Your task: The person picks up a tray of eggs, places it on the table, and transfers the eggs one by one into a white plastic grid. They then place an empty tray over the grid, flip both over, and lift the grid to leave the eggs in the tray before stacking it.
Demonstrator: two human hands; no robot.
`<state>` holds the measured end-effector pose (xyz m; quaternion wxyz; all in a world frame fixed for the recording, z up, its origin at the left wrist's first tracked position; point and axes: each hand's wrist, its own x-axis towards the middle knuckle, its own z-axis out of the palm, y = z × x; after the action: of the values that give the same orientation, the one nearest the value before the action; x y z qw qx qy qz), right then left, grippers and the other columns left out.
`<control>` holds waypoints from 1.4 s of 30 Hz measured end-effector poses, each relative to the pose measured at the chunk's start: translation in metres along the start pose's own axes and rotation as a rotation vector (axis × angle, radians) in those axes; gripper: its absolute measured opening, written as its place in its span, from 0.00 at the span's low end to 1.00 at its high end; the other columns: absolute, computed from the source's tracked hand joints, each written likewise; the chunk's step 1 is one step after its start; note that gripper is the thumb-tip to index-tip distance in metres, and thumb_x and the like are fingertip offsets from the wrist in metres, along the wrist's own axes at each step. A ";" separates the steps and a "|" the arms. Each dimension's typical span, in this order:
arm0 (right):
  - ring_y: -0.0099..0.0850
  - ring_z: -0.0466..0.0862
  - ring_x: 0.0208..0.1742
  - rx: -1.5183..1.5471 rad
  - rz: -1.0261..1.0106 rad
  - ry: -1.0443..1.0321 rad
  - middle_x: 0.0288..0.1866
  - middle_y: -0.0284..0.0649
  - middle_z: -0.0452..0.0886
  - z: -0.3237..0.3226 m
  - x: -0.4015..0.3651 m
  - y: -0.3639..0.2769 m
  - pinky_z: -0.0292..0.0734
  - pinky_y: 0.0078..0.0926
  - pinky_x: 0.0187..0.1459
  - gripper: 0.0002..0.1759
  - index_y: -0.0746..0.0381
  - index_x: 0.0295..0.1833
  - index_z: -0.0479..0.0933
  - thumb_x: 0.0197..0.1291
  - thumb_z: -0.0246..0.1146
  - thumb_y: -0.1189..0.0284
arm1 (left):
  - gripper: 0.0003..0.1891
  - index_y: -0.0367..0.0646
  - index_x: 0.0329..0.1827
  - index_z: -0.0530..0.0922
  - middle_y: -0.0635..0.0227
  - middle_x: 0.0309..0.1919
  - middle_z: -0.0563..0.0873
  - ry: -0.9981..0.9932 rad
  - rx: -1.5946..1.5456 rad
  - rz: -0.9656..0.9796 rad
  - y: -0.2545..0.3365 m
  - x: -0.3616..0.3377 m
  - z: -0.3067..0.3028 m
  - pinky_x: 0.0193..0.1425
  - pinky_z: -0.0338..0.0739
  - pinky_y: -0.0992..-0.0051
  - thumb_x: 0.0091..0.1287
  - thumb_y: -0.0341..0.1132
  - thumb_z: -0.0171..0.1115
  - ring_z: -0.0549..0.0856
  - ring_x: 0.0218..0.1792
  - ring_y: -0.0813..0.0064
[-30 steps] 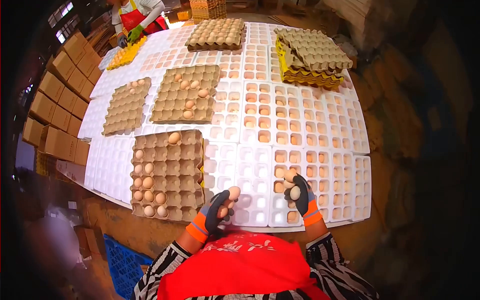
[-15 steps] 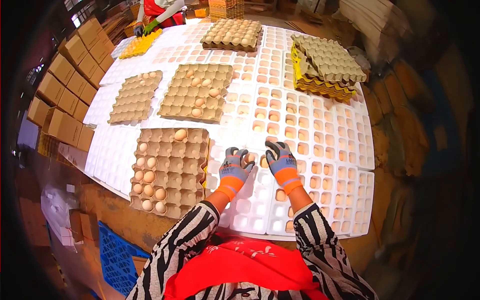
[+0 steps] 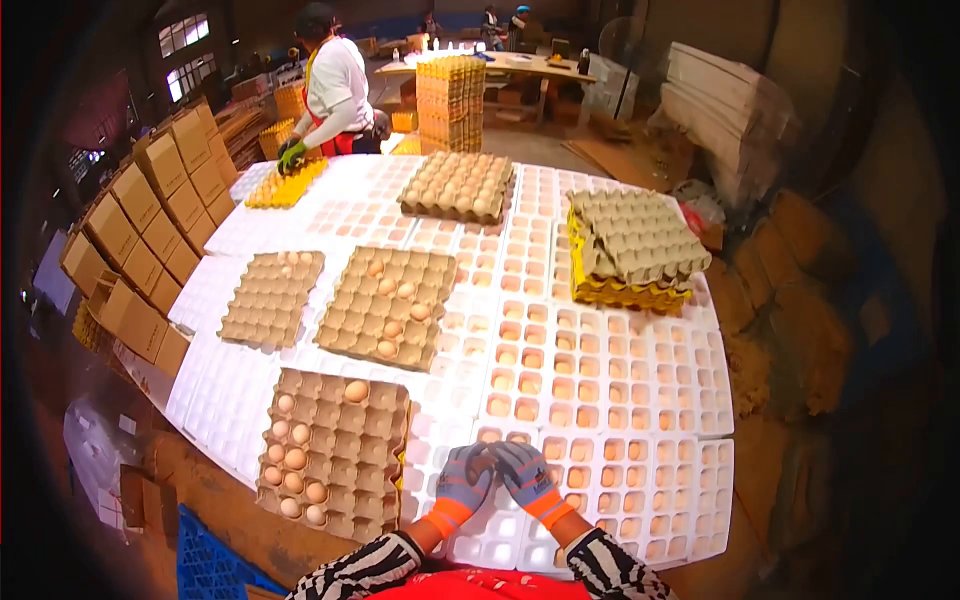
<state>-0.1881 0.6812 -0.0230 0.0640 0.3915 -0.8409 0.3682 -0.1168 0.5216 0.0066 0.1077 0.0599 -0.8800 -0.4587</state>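
My left hand (image 3: 465, 480) and my right hand (image 3: 526, 480), in grey and orange gloves, meet over the white foam egg trays (image 3: 455, 398) near the table's front. Their fingers curl inward and the fingertips come together. Whatever lies between them is hidden by the gloves. Just beyond the fingertips, eggs (image 3: 490, 436) sit in the foam pockets. Left of my hands is a brown pulp egg tray (image 3: 345, 470), with several eggs mostly along its left side.
Two more pulp trays (image 3: 270, 300) (image 3: 388, 300) lie farther left. A stacked tray full of eggs (image 3: 458, 185) stands at the back, and stacked trays (image 3: 635, 240) at right. A co-worker (image 3: 335, 95) handles a yellow tray (image 3: 288, 188). Cardboard boxes (image 3: 140, 240) line the left.
My head view has tilted up, showing more of the room. My hands, apart before with an egg by the left fingertips, have drawn together.
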 end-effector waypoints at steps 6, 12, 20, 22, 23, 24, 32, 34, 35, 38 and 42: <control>0.46 0.75 0.62 -0.135 0.009 -0.074 0.60 0.46 0.78 -0.014 0.002 -0.018 0.67 0.44 0.66 0.22 0.60 0.61 0.76 0.60 0.61 0.69 | 0.22 0.44 0.57 0.78 0.56 0.54 0.75 0.266 -0.097 0.117 -0.016 0.057 -0.002 0.64 0.70 0.64 0.57 0.23 0.58 0.75 0.56 0.56; 0.44 0.76 0.62 -0.144 0.050 -0.056 0.61 0.43 0.78 -0.005 -0.005 -0.014 0.68 0.43 0.65 0.21 0.57 0.60 0.77 0.61 0.61 0.68 | 0.14 0.45 0.50 0.83 0.55 0.52 0.82 0.362 0.112 0.223 -0.063 0.111 0.018 0.62 0.73 0.59 0.60 0.26 0.63 0.79 0.55 0.53; 0.41 0.77 0.61 -0.162 0.009 -0.048 0.60 0.42 0.79 -0.007 -0.004 -0.013 0.69 0.42 0.64 0.20 0.57 0.59 0.78 0.61 0.61 0.69 | 0.13 0.45 0.48 0.85 0.55 0.52 0.84 0.227 0.173 0.260 -0.067 0.131 0.018 0.62 0.75 0.59 0.60 0.30 0.64 0.81 0.54 0.53; 0.41 0.75 0.64 -0.177 0.007 -0.101 0.62 0.43 0.78 -0.004 -0.005 -0.008 0.67 0.43 0.66 0.21 0.57 0.60 0.76 0.62 0.59 0.66 | 0.14 0.45 0.49 0.84 0.55 0.53 0.84 0.198 0.216 0.233 -0.071 0.131 0.021 0.62 0.74 0.59 0.60 0.31 0.64 0.81 0.55 0.53; 0.40 0.74 0.65 -0.183 0.005 -0.128 0.62 0.43 0.77 -0.004 -0.004 -0.009 0.65 0.43 0.66 0.21 0.57 0.61 0.75 0.63 0.59 0.65 | 0.14 0.45 0.49 0.84 0.55 0.53 0.84 0.202 0.257 0.258 -0.066 0.129 0.020 0.63 0.74 0.59 0.60 0.31 0.64 0.81 0.56 0.53; 0.41 0.75 0.64 -0.153 -0.001 -0.089 0.62 0.43 0.77 -0.006 -0.004 -0.011 0.66 0.43 0.65 0.21 0.58 0.60 0.75 0.61 0.60 0.66 | 0.14 0.45 0.50 0.84 0.55 0.54 0.84 0.207 0.298 0.283 -0.062 0.128 0.018 0.63 0.74 0.59 0.59 0.32 0.65 0.80 0.56 0.53; 0.45 0.77 0.58 -0.129 0.038 -0.136 0.58 0.46 0.79 -0.019 0.005 -0.021 0.71 0.42 0.62 0.22 0.59 0.57 0.78 0.54 0.64 0.69 | 0.14 0.44 0.51 0.84 0.55 0.54 0.84 0.037 0.034 0.067 0.004 0.102 -0.002 0.63 0.74 0.62 0.64 0.38 0.64 0.81 0.57 0.54; 0.46 0.78 0.57 -0.099 0.003 -0.080 0.58 0.46 0.80 -0.007 0.001 -0.008 0.72 0.43 0.60 0.22 0.59 0.56 0.79 0.53 0.64 0.69 | 0.15 0.44 0.53 0.83 0.57 0.55 0.84 -0.064 -0.119 0.069 0.023 0.087 -0.014 0.64 0.73 0.65 0.66 0.38 0.63 0.80 0.58 0.57; 0.46 0.78 0.57 -0.084 -0.013 -0.051 0.58 0.47 0.80 -0.003 -0.002 -0.005 0.72 0.43 0.60 0.22 0.59 0.56 0.79 0.53 0.65 0.69 | 0.15 0.43 0.54 0.83 0.57 0.55 0.84 -0.090 -0.136 0.083 0.031 0.079 -0.022 0.64 0.73 0.65 0.66 0.38 0.63 0.80 0.58 0.58; 0.48 0.80 0.54 -0.048 0.003 0.016 0.56 0.48 0.81 -0.010 -0.001 -0.015 0.74 0.44 0.56 0.21 0.59 0.55 0.79 0.53 0.64 0.72 | 0.15 0.42 0.56 0.82 0.57 0.55 0.84 -0.179 -0.202 0.098 0.056 0.054 -0.050 0.64 0.73 0.67 0.68 0.36 0.62 0.81 0.58 0.61; 0.48 0.78 0.57 -0.049 0.042 -0.039 0.59 0.48 0.79 0.001 -0.005 -0.004 0.72 0.45 0.60 0.22 0.58 0.56 0.78 0.53 0.63 0.70 | 0.15 0.42 0.57 0.82 0.57 0.55 0.84 -0.190 -0.253 0.108 0.055 0.027 -0.075 0.64 0.74 0.68 0.69 0.35 0.62 0.81 0.58 0.61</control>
<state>-0.1823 0.6820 -0.0233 0.0496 0.3791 -0.8587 0.3412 -0.1252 0.4883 0.0971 0.0552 -0.0452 -0.8234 -0.5630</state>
